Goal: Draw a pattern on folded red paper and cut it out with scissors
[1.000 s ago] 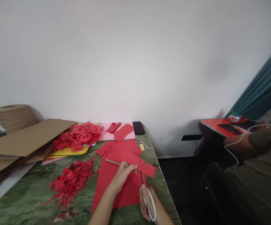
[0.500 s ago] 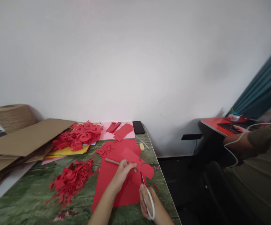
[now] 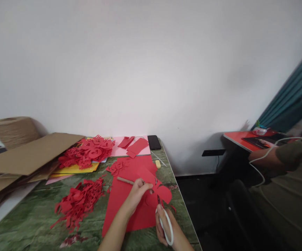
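My left hand point(image 3: 140, 190) pinches the left side of a red paper cutout point(image 3: 164, 194) with rounded lobes. A thin brown stick-like thing point(image 3: 125, 180) juts out leftward from beside that hand; whether the fingers grip it too I cannot tell. My right hand point(image 3: 164, 223) is closed around white-handled scissors point(image 3: 170, 228), whose blades point up at the cutout and meet its lower edge. Under both hands lies a large red paper sheet point(image 3: 114, 212). Small red scraps point(image 3: 117, 166) rest on its upper left corner.
Red paper trimmings point(image 3: 79, 202) are heaped on the green table at left, with cut red shapes point(image 3: 93, 150) behind. Cardboard point(image 3: 36, 153) and a twine spool point(image 3: 13, 131) stand far left. A phone point(image 3: 154, 142) and an eraser point(image 3: 158, 164) lie near the right edge. Another person point(image 3: 292, 181) sits at right.
The scissors' blades have shifted slightly against the cutout, and the cutout has turned a little in my left hand. Everything else stays in place.
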The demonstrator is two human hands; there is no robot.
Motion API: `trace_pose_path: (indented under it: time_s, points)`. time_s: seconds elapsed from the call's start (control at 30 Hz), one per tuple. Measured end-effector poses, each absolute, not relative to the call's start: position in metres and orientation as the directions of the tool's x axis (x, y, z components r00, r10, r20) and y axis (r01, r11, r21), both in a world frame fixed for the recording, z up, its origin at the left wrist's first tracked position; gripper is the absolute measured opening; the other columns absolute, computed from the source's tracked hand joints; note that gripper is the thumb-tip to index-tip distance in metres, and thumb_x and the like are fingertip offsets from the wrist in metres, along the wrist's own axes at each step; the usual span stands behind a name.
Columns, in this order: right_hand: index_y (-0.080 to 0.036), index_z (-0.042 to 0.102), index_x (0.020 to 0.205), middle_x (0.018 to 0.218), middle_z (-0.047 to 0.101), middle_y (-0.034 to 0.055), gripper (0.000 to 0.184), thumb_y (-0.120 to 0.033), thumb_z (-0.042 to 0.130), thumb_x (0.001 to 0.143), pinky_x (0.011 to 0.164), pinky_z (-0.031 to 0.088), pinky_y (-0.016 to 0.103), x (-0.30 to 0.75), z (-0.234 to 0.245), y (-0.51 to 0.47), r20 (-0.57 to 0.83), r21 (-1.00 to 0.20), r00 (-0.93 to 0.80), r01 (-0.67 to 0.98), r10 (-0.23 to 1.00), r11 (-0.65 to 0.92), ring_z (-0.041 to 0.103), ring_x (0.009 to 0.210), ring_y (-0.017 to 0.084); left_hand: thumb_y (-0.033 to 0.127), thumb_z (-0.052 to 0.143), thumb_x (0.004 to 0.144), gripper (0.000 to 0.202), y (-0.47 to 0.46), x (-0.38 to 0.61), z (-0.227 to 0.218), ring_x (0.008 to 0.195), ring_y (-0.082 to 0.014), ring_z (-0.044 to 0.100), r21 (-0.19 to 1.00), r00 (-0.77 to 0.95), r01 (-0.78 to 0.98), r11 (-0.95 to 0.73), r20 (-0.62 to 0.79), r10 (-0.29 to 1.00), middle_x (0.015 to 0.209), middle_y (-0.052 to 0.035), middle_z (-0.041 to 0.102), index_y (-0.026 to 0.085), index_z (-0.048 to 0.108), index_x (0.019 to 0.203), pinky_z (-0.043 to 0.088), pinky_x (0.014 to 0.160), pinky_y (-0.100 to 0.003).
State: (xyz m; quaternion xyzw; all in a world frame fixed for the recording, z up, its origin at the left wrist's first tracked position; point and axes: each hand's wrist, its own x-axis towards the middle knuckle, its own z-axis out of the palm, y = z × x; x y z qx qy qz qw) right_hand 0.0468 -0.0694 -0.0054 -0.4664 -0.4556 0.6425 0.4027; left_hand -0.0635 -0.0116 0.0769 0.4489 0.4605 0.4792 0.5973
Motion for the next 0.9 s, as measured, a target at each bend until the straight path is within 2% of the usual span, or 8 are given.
trace_pose_path:
  time_s: [0.2, 0.43, 0.63, 0.9]
  points:
    - [-0.019, 0.046, 0.049, 0.030, 0.021, -0.0084, 0.065, -0.078, 0.027, 0.067, 0.026, 0.018, 0.019, 0.047, -0.006, -0.070, -0.242, -0.960, -0.226, -0.087, 0.944, -0.267, 0.023, 0.023, 0.005, 0.031, 0.065, 0.058, 0.016, -0.006, -0.064, 0.074, 0.051, -0.0116, 0.047, 0.978, 0.181, -0.195, 0.079, -0.043, 0.983, 0.051, 0.0023, 0.055, 0.017, 0.057, 0.056, 0.036, 0.057, -0.023]
    - [-0.018, 0.048, 0.052, 0.032, 0.024, -0.0083, 0.064, -0.079, 0.030, 0.064, 0.027, 0.018, 0.019, 0.048, 0.000, -0.074, -0.233, -0.963, -0.217, -0.080, 0.948, -0.256, 0.026, 0.024, 0.005, 0.032, 0.066, 0.056, 0.019, -0.004, -0.064, 0.070, 0.055, -0.0115, 0.045, 0.969, 0.116, -0.225, 0.103, -0.079, 0.990, 0.053, 0.0042, 0.051, 0.017, 0.054, 0.054, 0.034, 0.057, -0.022]
    - [-0.020, 0.040, 0.043, 0.026, 0.022, -0.0069, 0.068, -0.081, 0.019, 0.064, 0.028, 0.016, 0.019, 0.049, 0.002, -0.072, -0.226, -0.964, -0.252, -0.082, 0.941, -0.253, 0.026, 0.021, 0.006, 0.036, 0.067, 0.053, 0.022, -0.008, -0.062, 0.079, 0.058, -0.0134, 0.046, 0.980, 0.095, -0.168, 0.107, -0.092, 0.991, 0.052, 0.0035, 0.051, 0.018, 0.054, 0.051, 0.035, 0.059, -0.023]
    - [-0.020, 0.036, 0.042, 0.027, 0.024, -0.0067, 0.066, -0.080, 0.023, 0.065, 0.030, 0.016, 0.020, 0.050, 0.007, -0.073, -0.226, -0.965, -0.259, -0.068, 0.939, -0.252, 0.027, 0.023, 0.005, 0.036, 0.066, 0.053, 0.021, -0.012, -0.060, 0.087, 0.057, -0.0129, 0.044, 0.983, 0.101, -0.152, 0.103, -0.089, 0.991, 0.053, 0.0038, 0.051, 0.018, 0.055, 0.051, 0.034, 0.058, -0.022]
